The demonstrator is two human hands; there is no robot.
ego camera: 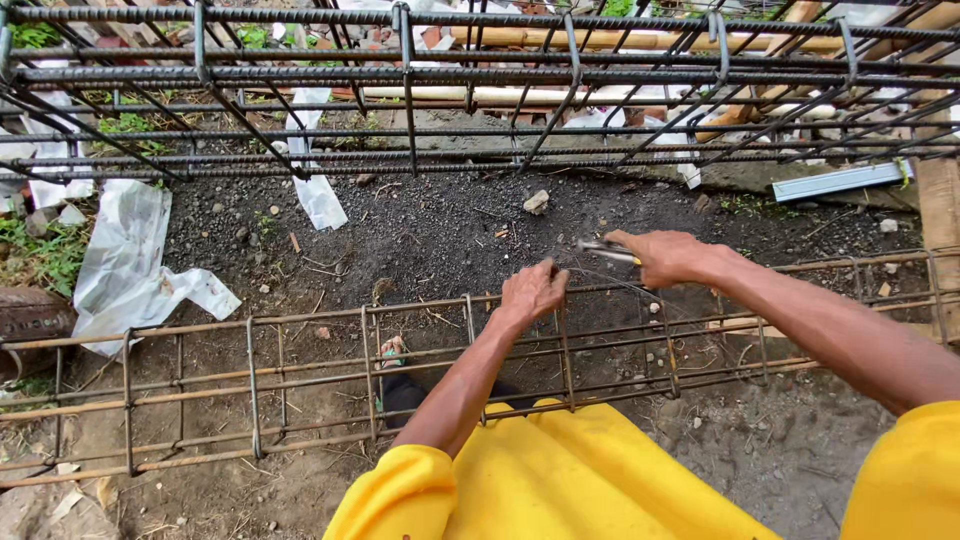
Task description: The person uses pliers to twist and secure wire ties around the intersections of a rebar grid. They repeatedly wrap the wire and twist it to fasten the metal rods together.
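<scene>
a person in a bright yellow shirt (560, 480) bends over a long, rusty rebar cage (250, 385) that lies on its side across dark, gravelly ground (440, 230), seen from the head camera looking down. nearest the lens, two yellow sleeves frame the view, and a foot in a sandal (393, 352) shows through the bars just beside the left forearm.

the left hand (533, 290) is curled closed over the cage's upper long bar, at the point where an upright stirrup (563, 340) crosses it; the fingertips are tucked over the far side of the bar, so whether thin wire is pinched between them cannot be told. just to its right, the right hand (668, 256) is wrapped tight around a small metal tool (605, 248), whose slim tip sticks out toward the left, above the same bar. fine strands of tie wire (615, 282) trail between the two hands, close to the joint.

beyond the hands, a small stone (536, 202) sits on the bare soil. to the left, crumpled clear plastic sheeting (125, 260) lies beside a patch of grass (40, 255). farthest off, a second, larger rebar cage (480, 75) of darker ribbed steel spans the whole top of the frame, with a pale metal strip (840, 180) on the ground at right and scattered rubble and timber behind it.
</scene>
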